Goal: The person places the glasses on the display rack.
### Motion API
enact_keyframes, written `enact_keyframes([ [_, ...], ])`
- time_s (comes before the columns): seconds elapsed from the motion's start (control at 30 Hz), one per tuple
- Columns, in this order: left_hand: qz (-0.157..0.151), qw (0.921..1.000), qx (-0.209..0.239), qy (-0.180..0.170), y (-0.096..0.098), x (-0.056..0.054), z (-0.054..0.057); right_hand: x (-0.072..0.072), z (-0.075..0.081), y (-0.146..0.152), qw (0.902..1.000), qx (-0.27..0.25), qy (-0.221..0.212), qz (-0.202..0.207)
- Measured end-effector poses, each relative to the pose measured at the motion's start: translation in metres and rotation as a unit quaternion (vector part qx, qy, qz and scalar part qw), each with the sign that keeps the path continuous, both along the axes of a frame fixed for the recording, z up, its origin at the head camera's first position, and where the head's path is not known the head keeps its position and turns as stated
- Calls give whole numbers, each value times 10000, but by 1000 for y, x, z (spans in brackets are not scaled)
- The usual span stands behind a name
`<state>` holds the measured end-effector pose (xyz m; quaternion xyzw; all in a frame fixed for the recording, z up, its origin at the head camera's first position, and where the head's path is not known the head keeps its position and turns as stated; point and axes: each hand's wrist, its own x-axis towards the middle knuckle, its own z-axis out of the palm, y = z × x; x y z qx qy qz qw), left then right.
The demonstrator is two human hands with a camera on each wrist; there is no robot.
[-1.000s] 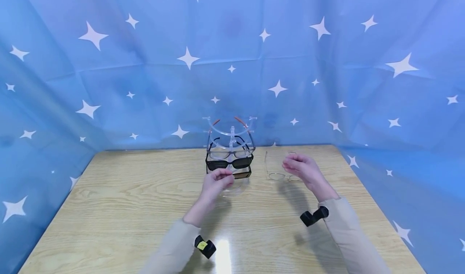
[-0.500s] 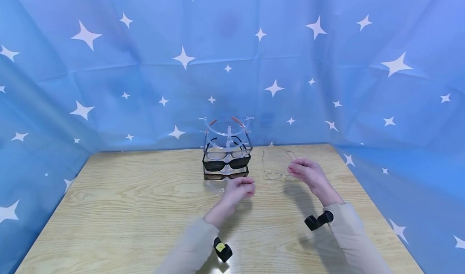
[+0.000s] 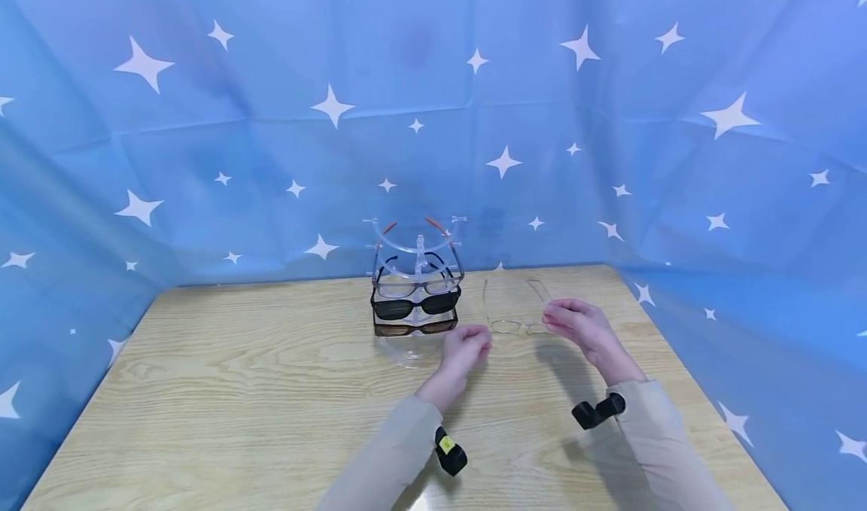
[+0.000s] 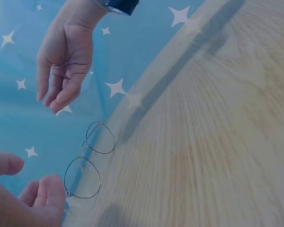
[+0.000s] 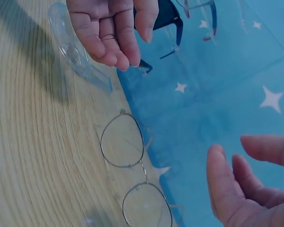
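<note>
Thin wire-rimmed eyeglasses point(image 3: 506, 326) lie on the table to the right of a clear display stand, temples spread towards the back. Beside their left end is my left hand point(image 3: 466, 345), its thumb and fingers apart with nothing between them in the left wrist view. At their right end my right hand point(image 3: 581, 326) hovers; in the right wrist view its thumb also stands away from the relaxed fingers. Both round lenses of the eyeglasses point(image 5: 143, 168) show in that view, apart from either hand. The head view leaves the right lens partly covered by my right fingers.
The clear stand point(image 3: 420, 255) bears grey-framed glasses point(image 3: 415, 290) with orange temple tips, black sunglasses point(image 3: 416, 306) and brown-lensed sunglasses point(image 3: 415, 329). Its transparent base point(image 3: 409, 357) rests on the wooden table point(image 3: 237, 390). A blue starred cloth point(image 3: 406, 142) hangs behind.
My left hand has moved right, from in front of the stand to the left end of the wire-rimmed eyeglasses. My right hand has shifted slightly to the right and down, staying by their right end.
</note>
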<state>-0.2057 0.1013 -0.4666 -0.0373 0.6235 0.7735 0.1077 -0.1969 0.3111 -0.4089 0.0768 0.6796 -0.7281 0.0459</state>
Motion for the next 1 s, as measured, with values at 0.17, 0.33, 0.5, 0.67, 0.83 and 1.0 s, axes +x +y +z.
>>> enact_keyframes([
  [0.17, 376, 9993, -77, 44, 10, -9, -1, -4, -4, 8, 9998, 179, -95, -55],
  [0.33, 648, 9972, -370, 58, 15, -15, -3, -9, -8, 14, 9989, 415, -195, -84],
  [0.5, 650, 9960, -615, -34, 18, -17, -1, -15, -9, 17, 9955, 890, -279, -148],
  [0.67, 588, 9963, -618, -121, 25, -19, -3, -21, -15, 19, 9919, 1195, -232, -372],
  [0.83, 551, 9960, -667, -219, 31, -21, -7, -25, -18, 17, 9851, 1570, -250, -653],
  [1.0, 529, 9951, -786, -293, 35, -24, -8, -30, -19, 16, 9789, 1819, -331, -869],
])
